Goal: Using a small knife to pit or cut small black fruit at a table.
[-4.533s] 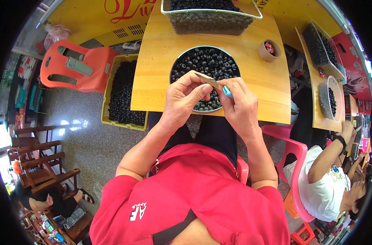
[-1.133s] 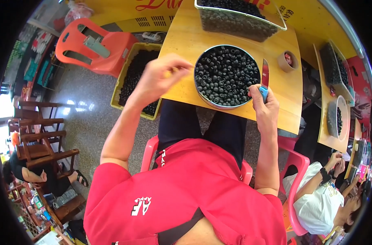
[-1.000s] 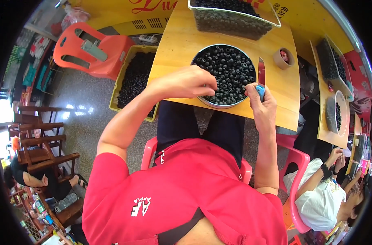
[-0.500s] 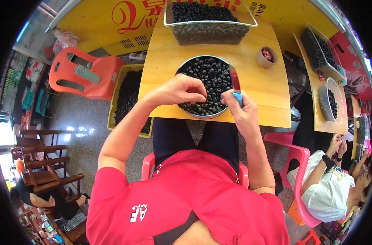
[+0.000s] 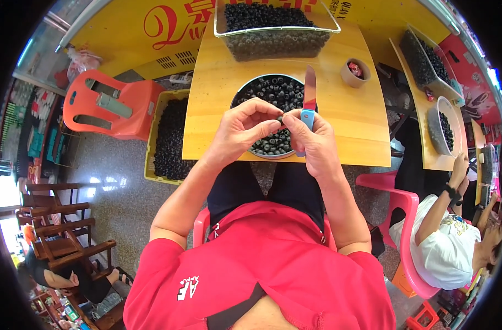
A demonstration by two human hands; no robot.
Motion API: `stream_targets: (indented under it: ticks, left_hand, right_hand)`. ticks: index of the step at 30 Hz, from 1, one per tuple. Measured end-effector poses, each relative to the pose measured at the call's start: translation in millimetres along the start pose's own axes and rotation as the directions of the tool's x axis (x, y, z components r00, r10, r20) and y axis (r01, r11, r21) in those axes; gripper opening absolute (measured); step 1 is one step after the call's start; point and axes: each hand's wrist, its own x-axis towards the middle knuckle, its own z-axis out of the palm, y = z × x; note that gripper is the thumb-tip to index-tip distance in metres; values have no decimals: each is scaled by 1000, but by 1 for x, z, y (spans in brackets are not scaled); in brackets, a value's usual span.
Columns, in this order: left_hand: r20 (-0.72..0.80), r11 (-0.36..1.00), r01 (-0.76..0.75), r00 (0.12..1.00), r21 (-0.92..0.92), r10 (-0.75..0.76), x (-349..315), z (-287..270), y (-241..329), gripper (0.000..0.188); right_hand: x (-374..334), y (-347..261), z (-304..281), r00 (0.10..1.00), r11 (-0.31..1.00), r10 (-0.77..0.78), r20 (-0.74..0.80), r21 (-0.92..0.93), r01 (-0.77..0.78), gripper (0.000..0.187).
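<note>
Over a round, pale-rimmed bowl (image 5: 272,157): small dark round bead (image 5: 280,119)
Left hand (image 5: 241,130) pinches it; right hand (image 5: 316,144) grips a blue-handled metal knife (image 5: 309,99). Probably light, kinda slick; hold its sides.

The shirt (image 5: 256,236) is red, short-sleeved; trousers (image 5: 233,187) dark.

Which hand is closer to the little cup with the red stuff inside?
Right. The right hand, holding the knife, is left of the little cup and lower in the picture; the left hand is farther left, partly over the bowl.
</note>
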Motion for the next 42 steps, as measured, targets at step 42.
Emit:
stream_targets:
  ticks: [42]
  left_hand:
    - [-101,964,-266,958,26,267,-20,28,5,12]
  right_hand:
    - [-9,-1,-19,844,120,-462,273,-924,364,11]
